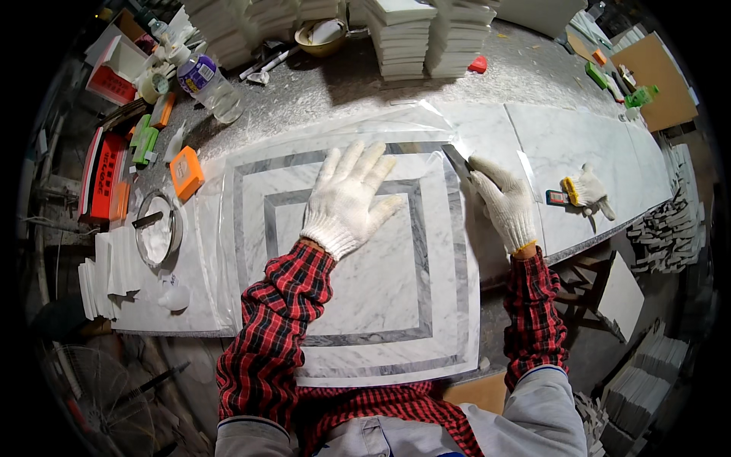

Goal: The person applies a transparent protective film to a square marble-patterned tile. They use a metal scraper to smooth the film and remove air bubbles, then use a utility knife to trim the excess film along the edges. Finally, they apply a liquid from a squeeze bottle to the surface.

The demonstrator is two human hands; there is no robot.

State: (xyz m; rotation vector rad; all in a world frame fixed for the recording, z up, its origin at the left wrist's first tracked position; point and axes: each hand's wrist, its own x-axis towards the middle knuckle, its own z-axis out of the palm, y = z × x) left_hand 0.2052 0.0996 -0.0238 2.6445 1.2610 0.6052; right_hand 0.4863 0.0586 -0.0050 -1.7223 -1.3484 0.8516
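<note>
A square white marble panel (365,286) inlaid with grey marble bands lies in front of me, with clear plastic film (415,118) along its far side. My left hand (346,194), in a white knit glove, rests flat on the panel with its fingers spread. At the panel's far right corner, my gloved right hand (502,199) grips a thin dark flat blade (457,163). The tip of that blade reaches the corner's edge. Its handle end is hidden by the glove, and I cannot make out the exact kind of tool.
A metal bowl of white paste (158,232), an orange block (186,174) and a plastic bottle (209,87) stand left. Stacked white tiles (400,38) rise at the back. On the right slab lie a spare glove (588,189) and a small dark box (557,198).
</note>
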